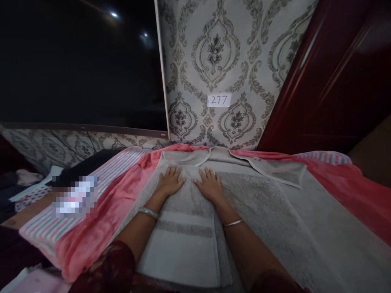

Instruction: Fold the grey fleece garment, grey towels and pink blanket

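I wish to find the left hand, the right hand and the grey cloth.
Left hand (pixel 170 183), head view: back of the hand.
Right hand (pixel 210 186), head view: back of the hand.
Grey cloth (pixel 183 254), head view: pale area toward the near edge.

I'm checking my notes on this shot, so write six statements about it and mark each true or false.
1. The left hand rests on the grey cloth. True.
2. The right hand is clenched in a fist. False: it lies open on the grey cloth.
3. A pink blanket lies under the grey cloth. True.
4. Only one wrist wears a bracelet. False: there is a left bracelet and a right bracelet.
5. The card on the patterned wall reads 277. True.
6. The large screen is showing a bright picture. False: it is dark, with a few light reflections.
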Action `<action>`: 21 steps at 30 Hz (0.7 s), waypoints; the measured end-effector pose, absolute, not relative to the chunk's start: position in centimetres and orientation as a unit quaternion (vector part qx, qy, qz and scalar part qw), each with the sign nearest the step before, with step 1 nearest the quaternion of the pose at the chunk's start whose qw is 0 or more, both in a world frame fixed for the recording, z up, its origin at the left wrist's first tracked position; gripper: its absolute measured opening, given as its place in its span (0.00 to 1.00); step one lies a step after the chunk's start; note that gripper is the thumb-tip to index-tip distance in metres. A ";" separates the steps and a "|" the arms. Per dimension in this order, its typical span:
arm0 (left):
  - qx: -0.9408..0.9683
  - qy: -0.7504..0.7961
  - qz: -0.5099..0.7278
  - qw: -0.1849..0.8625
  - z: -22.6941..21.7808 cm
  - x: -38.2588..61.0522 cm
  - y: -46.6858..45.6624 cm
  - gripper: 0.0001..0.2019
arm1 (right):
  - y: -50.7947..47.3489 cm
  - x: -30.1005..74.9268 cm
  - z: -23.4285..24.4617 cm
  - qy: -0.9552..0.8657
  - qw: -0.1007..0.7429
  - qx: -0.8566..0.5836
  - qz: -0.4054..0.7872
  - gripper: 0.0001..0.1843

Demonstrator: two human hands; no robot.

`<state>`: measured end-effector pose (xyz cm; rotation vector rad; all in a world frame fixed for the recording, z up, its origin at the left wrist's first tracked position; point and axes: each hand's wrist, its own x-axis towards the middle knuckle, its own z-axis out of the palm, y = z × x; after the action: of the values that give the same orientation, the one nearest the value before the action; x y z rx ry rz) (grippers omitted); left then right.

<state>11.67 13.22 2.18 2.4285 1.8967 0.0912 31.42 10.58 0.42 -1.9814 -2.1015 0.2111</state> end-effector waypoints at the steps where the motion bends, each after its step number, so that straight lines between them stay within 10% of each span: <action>1: 0.787 0.615 0.030 0.027 2.2 11.7 13.2 0.34 | 10.6 31.4 0.5 -0.721 0.121 -0.678 0.071 0.37; 21: 0.765 0.577 0.275 0.086 0.6 10.4 14.3 0.28 | 9.4 25.4 3.9 -0.794 0.128 -0.589 0.079 0.30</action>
<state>10.43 14.35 0.65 2.2795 1.7193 0.8183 25.45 9.37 3.95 -1.7139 -2.3099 0.2302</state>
